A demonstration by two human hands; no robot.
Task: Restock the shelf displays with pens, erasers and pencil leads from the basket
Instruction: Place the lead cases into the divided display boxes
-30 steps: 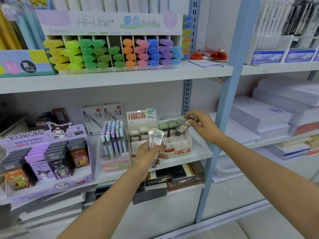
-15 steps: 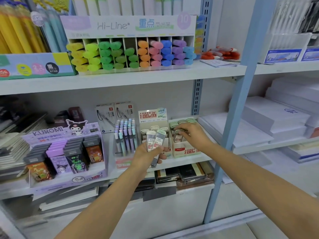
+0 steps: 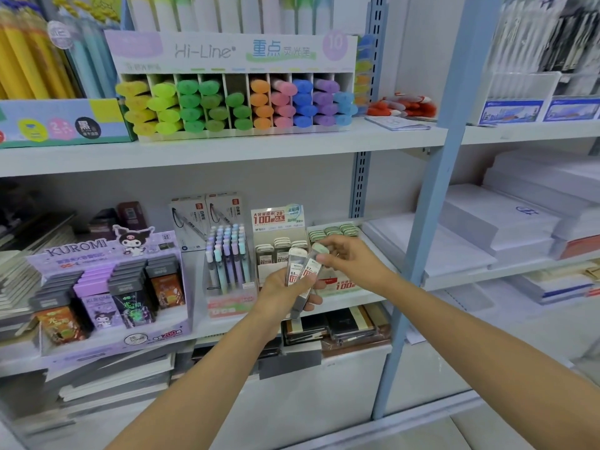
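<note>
My left hand (image 3: 285,292) grips a small bundle of pencil lead cases (image 3: 298,271) upright in front of the middle shelf. My right hand (image 3: 350,258) pinches the green cap of the rightmost lead case (image 3: 319,251) in that bundle. Behind the hands stand two cardboard lead display boxes: the left box (image 3: 279,238) marked 100 and 0.5 with grey-capped cases, and the right box (image 3: 337,230) with green-capped cases in rows. The lower front of both boxes is hidden by my hands.
A clear rack of pastel mechanical pencils (image 3: 229,254) stands left of the lead boxes, with a purple Kuromi display (image 3: 104,280) further left. Highlighters (image 3: 233,102) fill the shelf above. A blue upright post (image 3: 431,196) divides off stacked white paper (image 3: 506,222).
My right hand has left the green-capped display box without the case it placed there and come back to the bundle in my left hand. It now pinches a green-capped case.
</note>
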